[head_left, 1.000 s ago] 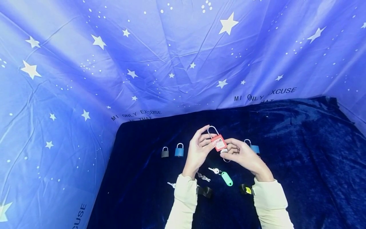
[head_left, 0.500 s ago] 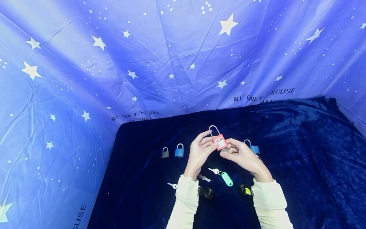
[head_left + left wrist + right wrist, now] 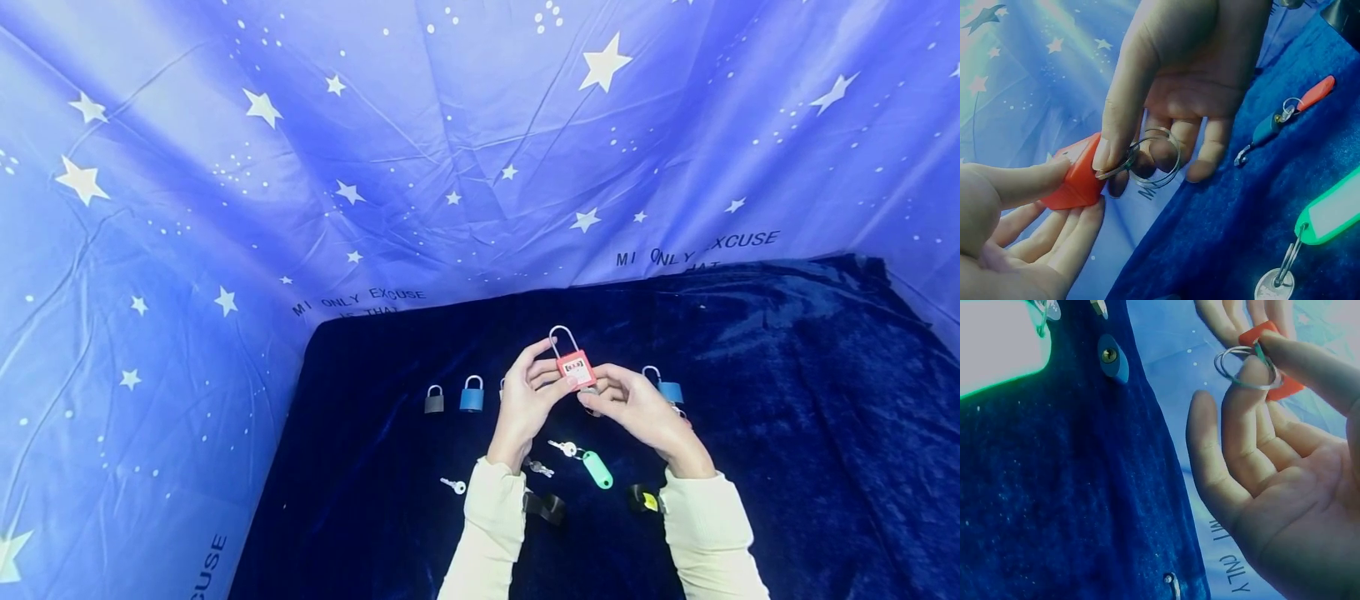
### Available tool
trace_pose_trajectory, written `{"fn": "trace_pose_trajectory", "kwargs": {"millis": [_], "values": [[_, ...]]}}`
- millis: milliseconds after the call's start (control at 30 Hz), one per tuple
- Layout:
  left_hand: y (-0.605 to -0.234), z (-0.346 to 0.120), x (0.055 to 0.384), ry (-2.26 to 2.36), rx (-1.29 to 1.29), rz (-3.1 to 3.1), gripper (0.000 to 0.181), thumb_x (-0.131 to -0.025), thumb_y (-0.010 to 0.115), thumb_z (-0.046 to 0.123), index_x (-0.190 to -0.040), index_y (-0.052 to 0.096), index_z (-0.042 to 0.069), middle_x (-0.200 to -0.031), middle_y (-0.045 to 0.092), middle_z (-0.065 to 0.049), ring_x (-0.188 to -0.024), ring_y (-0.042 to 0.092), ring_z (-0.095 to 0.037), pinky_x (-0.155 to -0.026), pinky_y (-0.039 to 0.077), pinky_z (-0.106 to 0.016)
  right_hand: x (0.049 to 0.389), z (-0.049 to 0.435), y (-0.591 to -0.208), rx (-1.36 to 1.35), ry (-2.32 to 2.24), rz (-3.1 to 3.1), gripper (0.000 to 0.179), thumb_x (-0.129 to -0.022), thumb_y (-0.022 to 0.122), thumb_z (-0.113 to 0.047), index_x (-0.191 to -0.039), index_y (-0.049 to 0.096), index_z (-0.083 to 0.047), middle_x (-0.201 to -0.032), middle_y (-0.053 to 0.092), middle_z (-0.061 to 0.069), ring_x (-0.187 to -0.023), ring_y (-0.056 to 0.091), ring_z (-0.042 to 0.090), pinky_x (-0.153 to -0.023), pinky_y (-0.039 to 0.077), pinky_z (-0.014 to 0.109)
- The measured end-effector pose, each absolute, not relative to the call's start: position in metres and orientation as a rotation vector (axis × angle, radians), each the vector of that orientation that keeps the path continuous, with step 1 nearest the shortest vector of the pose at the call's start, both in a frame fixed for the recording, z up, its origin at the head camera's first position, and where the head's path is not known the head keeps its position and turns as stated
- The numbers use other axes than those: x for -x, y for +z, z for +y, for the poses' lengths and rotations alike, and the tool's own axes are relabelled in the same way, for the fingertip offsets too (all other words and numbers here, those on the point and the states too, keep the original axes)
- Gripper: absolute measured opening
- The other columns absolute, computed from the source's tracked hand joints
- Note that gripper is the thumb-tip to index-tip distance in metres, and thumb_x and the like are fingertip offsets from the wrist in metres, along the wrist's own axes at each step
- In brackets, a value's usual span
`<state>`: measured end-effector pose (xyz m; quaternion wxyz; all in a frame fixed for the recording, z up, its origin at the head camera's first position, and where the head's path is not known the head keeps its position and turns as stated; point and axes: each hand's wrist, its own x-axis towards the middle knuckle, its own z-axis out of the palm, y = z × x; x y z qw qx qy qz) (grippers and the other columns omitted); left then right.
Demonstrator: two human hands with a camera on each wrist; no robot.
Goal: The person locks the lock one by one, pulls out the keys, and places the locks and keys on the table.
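My left hand (image 3: 525, 400) holds a red padlock (image 3: 575, 368) by its body, above the dark cloth, with the silver shackle upward. My left index fingertip lies beside the shackle. With thumb and finger, my right hand (image 3: 645, 408) pinches a key (image 3: 1112, 170) at the padlock's underside. Two thin key rings (image 3: 1179, 164) hang from that key, around a fingertip in the right wrist view. The key's blade is hidden, and whether the shackle is latched I cannot tell.
A grey padlock (image 3: 434, 402) and a blue padlock (image 3: 472, 398) stand at left; another blue padlock (image 3: 670, 392) lies at right, keys and red tag attached. Nearer are a loose key (image 3: 453, 485), dark keys (image 3: 540, 468) and a green key tag (image 3: 597, 470). A starry curtain (image 3: 450, 167) hangs behind.
The red padlock has shifted slightly right and tilted in my hands. My left index finger has slid down from the shackle's top to its side. The rings beneath show less in the head view.
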<state>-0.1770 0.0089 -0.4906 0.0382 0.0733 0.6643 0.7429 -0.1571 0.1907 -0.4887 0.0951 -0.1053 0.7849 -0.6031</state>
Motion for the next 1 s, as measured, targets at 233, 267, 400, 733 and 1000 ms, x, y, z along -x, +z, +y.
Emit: {"fn": "trace_pose_trajectory", "kwargs": {"millis": [233,267,400,733,1000], "values": [[-0.488,0.010,0.177,2.370,-0.158,2.030,0.060,-0.080,0.076,-0.006,-0.135,0.056,0.008,-0.107,0.072,-0.017,-0.097,0.069,-0.026,-0.083,0.057,-0.025,0.156,0.192,-0.488,0.329,-1.793,2.332,0.023,-0.095,0.067,-0.011,-0.106,0.061,0.009,-0.090,0.068,0.024,-0.077,0.068,0.020,-0.070,0.058,0.030],[-0.487,0.010,0.176,2.385,-0.150,2.021,0.059,-0.080,0.075,-0.006,-0.135,0.057,0.009,-0.107,0.072,-0.015,-0.096,0.069,-0.023,-0.083,0.057,-0.025,0.156,0.192,-0.488,0.326,-1.793,2.335,0.022,-0.095,0.067,-0.011,-0.104,0.062,0.008,-0.089,0.068,0.024,-0.077,0.068,0.020,-0.069,0.058,0.030],[-0.485,0.010,0.175,2.438,-0.138,1.999,0.060,-0.079,0.075,-0.008,-0.133,0.059,0.011,-0.106,0.073,-0.014,-0.094,0.069,-0.017,-0.082,0.059,-0.027,0.156,0.191,-0.487,0.317,-1.794,2.346,0.019,-0.095,0.067,-0.014,-0.098,0.062,0.005,-0.086,0.069,0.022,-0.071,0.066,0.022,-0.061,0.055,0.029],[-0.480,0.020,0.167,2.488,-0.088,1.957,0.061,-0.077,0.074,-0.010,-0.134,0.058,0.006,-0.103,0.074,-0.013,-0.091,0.070,-0.015,-0.080,0.058,-0.025,0.151,0.204,-0.476,0.388,-1.834,2.280,0.020,-0.094,0.068,-0.013,-0.089,0.062,0.006,-0.073,0.064,0.008,-0.058,0.055,0.016,-0.056,0.051,0.029],[-0.479,0.024,0.163,2.483,-0.045,1.933,0.058,-0.080,0.078,-0.004,-0.133,0.059,0.009,-0.103,0.075,-0.014,-0.091,0.071,-0.016,-0.082,0.059,-0.027,0.147,0.211,-0.473,0.441,-1.777,2.323,0.022,-0.094,0.068,-0.013,-0.085,0.063,0.006,-0.070,0.065,0.010,-0.055,0.055,0.015,-0.054,0.051,0.032]]}}
